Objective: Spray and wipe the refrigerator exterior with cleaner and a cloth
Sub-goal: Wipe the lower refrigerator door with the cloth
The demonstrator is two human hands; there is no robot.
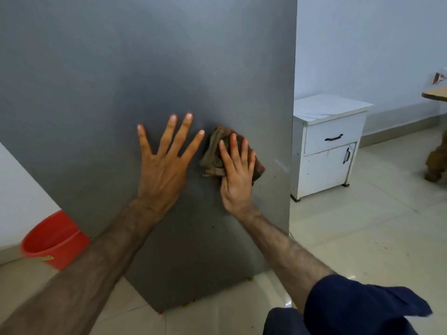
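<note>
We face a tall grey refrigerator (pixel 121 81), seeing one flat matte side panel that fills most of the view from the top edge down to the tiled floor (pixel 362 238). The panel looks plain, with a few small dark specks low down near its right edge and a faint pale streak close to that same edge.

The cloth (pixel 214 153) is a bunched rag in dull olive and reddish-brown, pressed flat against the panel in its lower right part, not far from the right edge. Our right hand (pixel 238 175) lies on top of it, palm down, with the fingers (pixel 233 146) held close together and stretched over the cloth rather than curled round it; folds of cloth stick out to the left of the hand and a little to the right. The hand is slightly blurred.

Our left hand (pixel 167 163) rests just beside the cloth to its left, palm flat on the panel, fingers spread wide apart and holding nothing. The nearest fingertip comes close to the cloth's upper fold without touching it.

On the floor at the refrigerator's left side stands a red bucket (pixel 55 240); we cannot tell whether anything is in it. To the right, beyond the refrigerator's edge, a white cabinet (pixel 326 146) stands against the wall, its drawer and door both closed.
</note>
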